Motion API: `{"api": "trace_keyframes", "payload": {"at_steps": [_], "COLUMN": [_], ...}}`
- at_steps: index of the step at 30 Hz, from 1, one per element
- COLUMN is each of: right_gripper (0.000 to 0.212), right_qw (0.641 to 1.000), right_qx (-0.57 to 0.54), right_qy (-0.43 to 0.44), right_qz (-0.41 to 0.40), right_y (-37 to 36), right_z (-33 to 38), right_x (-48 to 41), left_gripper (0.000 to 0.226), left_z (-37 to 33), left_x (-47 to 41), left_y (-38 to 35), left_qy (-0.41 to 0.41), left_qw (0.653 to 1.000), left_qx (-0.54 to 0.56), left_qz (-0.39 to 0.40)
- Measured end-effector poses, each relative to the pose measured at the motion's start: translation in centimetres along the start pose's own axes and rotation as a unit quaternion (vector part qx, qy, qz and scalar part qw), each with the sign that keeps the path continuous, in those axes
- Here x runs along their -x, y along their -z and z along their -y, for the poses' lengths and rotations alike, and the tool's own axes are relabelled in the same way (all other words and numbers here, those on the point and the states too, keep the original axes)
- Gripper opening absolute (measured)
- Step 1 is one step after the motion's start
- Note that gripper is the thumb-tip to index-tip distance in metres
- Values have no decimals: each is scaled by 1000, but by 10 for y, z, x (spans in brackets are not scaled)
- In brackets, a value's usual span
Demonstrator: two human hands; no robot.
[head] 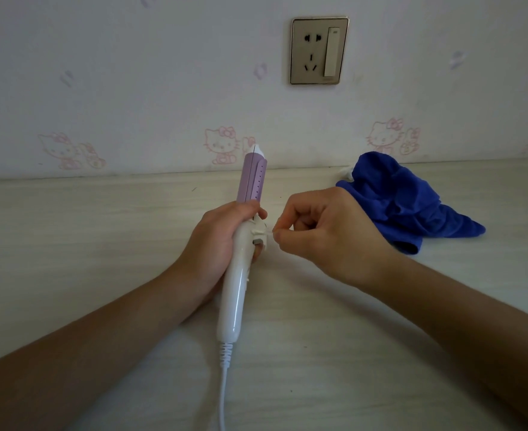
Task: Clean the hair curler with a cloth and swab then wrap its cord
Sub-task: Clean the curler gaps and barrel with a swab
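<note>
**Head view**

1. Hair curler [235,300]. We record it at the centre of the view. The white handle points to 6 o'clock, and the lilac barrel and white tip point to 12 o'clock, leaning slightly toward 1 o'clock. It stands over a pale wood-grain surface [85,250]. We cannot tell whether its lower end touches that surface.

2. Left hand [219,241]. The forearm enters from 8 o'clock. The grip is closed round the upper handle just below the barrel. The fingers wrap round from behind, and their tips show on the curler's 3 o'clock side.

3. Right hand [328,234]. The forearm enters from 4 o'clock, with the back of the hand turned up and the fingers curled in. The grip is a narrow fingertip pinch on the swab, just at 3 o'clock of the curler.

4. Swab [268,232]. This is a short white stick lying roughly level. Its free tip meets the white hinge piece on the handle's 3 o'clock side.

5. Cord [223,387]. It is white, with a ribbed sleeve at the handle's base. It runs toward 6 o'clock and out of the frame.

6. Cloth [405,200]. It is blue and lies crumpled on the surface at 3 o'clock, just beyond the right hand. We cannot tell whether the two touch.

7. Wall [163,73]. The wallpaper is pale with a cartoon-cat print. A socket [318,51] with a switch sits at 1 o'clock.
</note>
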State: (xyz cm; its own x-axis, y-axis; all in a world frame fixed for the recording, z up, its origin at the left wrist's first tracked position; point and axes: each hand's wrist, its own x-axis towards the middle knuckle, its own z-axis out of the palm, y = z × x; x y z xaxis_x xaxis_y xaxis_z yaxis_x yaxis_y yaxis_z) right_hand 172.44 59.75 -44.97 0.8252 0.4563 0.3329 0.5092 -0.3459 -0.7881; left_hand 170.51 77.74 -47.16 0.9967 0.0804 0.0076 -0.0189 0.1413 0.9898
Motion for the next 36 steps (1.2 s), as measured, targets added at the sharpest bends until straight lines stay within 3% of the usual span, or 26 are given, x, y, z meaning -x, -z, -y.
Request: {"api": "trace_keyframes", "payload": {"at_steps": [16,21,30,36], "right_gripper": [13,13,12,8], "right_qw": [998,994,995,995], "right_qx": [-58,-80,-94,-79], "right_qy": [6,-14,-3,-7], "right_qz": [22,79,28,57], "right_y": [-3,-6,-13,-15], "right_z": [2,-1,-3,-2], "right_x": [3,8,8,7], "left_gripper": [30,36,43,68], "left_z": [0,-5,-8,-5], "left_x": [-2,-1,1,1], "left_y": [4,4,8,8], "left_qy": [7,25,14,3], "left_qw": [1000,997,999,997], "left_qx": [15,63,39,61], "left_qz": [11,32,23,46]}}
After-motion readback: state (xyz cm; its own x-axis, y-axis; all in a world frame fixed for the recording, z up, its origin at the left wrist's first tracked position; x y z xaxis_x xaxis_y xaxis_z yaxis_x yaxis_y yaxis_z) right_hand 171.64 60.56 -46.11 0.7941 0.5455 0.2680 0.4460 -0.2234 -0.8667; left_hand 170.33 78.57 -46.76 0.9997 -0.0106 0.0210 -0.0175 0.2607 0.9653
